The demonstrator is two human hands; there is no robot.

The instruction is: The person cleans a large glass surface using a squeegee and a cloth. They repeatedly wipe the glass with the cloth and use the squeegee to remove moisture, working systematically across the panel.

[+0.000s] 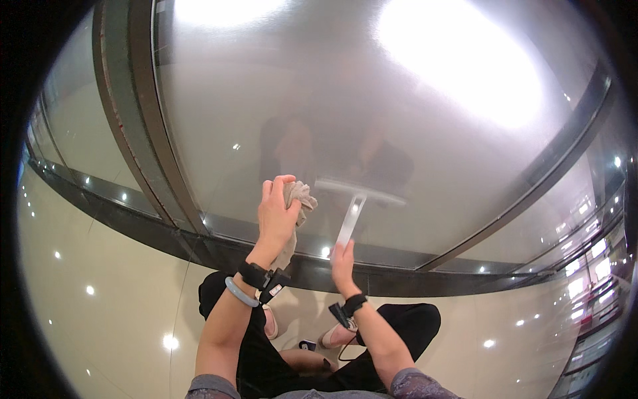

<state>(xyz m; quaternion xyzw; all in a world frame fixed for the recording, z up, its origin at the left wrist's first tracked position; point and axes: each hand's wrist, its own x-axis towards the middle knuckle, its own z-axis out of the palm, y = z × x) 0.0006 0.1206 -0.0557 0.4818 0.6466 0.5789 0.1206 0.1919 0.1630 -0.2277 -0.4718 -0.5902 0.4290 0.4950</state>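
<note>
A crumpled beige cloth (pixel 299 197) is bunched in my left hand (pixel 275 214), with a loose end hanging below the palm. My left fingertips are raised close to a large, reflective panel (pixel 299 95); whether they touch it I cannot tell. In my right hand (pixel 343 263) is the lower end of the pale handle of a squeegee (pixel 352 219). Its wide head (pixel 360 192) runs across the lower part of the panel, slightly tilted down to the right and a little blurred. Cloth and squeegee are apart.
Brown frame posts (pixel 142 124) border the panel on the left, and another slanting frame bar (pixel 518 204) on the right. A dark base strip (pixel 324 279) meets the glossy tiled floor (pixel 124 319). My bent knees and shoes flank a small dark object (pixel 307 345).
</note>
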